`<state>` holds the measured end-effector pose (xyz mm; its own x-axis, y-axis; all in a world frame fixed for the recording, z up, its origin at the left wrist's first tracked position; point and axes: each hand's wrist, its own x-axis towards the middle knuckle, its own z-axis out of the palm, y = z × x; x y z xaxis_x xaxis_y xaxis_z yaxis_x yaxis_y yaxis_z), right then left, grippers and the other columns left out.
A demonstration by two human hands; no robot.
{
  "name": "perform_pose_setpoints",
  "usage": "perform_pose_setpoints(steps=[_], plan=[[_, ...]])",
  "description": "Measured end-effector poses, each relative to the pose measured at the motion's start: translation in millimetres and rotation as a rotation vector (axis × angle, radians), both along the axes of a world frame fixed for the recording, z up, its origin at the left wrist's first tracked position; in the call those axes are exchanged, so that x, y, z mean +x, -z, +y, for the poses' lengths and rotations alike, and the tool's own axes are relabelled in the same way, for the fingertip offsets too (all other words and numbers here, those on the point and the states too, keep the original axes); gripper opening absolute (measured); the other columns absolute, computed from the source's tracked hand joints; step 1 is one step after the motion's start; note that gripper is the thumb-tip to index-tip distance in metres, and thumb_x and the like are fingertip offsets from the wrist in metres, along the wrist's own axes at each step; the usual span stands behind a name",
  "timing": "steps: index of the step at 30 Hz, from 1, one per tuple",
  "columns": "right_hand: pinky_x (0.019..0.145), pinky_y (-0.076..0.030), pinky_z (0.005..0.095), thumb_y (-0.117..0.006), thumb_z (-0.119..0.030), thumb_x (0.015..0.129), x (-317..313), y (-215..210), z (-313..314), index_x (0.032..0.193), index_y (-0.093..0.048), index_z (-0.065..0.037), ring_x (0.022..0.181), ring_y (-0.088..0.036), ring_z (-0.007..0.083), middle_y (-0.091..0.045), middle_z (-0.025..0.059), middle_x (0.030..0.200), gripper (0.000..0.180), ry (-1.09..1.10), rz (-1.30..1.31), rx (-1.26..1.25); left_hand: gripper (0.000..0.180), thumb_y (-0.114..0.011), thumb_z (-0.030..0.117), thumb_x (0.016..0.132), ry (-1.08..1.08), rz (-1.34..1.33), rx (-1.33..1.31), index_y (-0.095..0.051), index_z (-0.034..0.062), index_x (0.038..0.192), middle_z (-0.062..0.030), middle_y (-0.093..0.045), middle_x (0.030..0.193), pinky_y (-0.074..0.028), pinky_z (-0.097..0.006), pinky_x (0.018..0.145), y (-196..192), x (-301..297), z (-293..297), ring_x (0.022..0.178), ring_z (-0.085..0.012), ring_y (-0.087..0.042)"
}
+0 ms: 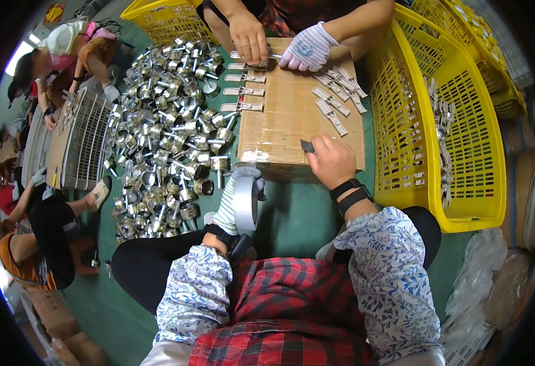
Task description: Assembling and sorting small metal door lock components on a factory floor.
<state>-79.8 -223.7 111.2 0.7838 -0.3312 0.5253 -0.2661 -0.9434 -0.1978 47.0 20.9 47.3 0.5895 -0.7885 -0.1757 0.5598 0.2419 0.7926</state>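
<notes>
My left hand (pixel 226 207), in a striped glove, is closed around a round silver metal cup (pixel 246 204) turned on its side, just off the cardboard's near edge. My bare right hand (pixel 332 160) pinches a small dark grey flat piece (pixel 307 146) over the near right part of the cardboard box (pixel 285 122). On the box's left edge several pale handles (pixel 243 91) lie in a column. More pale handles (pixel 330 116) lie at its right side. Across from me, a co-worker's bare hand (pixel 249 39) and gloved hand (pixel 308 50) work on a handle at the far edge.
A big heap of metal cups with stems (pixel 170 128) covers the green floor left of the box. A yellow crate (pixel 435 216) with metal parts stands at the right, another yellow crate (pixel 164 21) behind the heap. Other people sit at far left beside a grey crate (pixel 90 140).
</notes>
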Motion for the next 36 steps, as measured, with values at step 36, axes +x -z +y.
perform_pose_setpoints(steps=[36], plan=[[0.066, -0.053, 0.0409, -0.082, -0.02, 0.074, -2.2, -1.0, -1.5, 0.092, -0.059, -0.014, 0.075, -0.065, 0.0273, -0.058, 0.0056, 0.085, 0.03, -0.006, -0.016, 0.005, 0.015, -0.064, -0.004, 0.097, 0.023, 0.036, -0.067, -0.066, 0.0025, 0.111, -0.009, -0.062, 0.1, -0.053, -0.033, 0.084, 9.4, 6.7, -4.5, 0.088, -0.0184, -0.061]])
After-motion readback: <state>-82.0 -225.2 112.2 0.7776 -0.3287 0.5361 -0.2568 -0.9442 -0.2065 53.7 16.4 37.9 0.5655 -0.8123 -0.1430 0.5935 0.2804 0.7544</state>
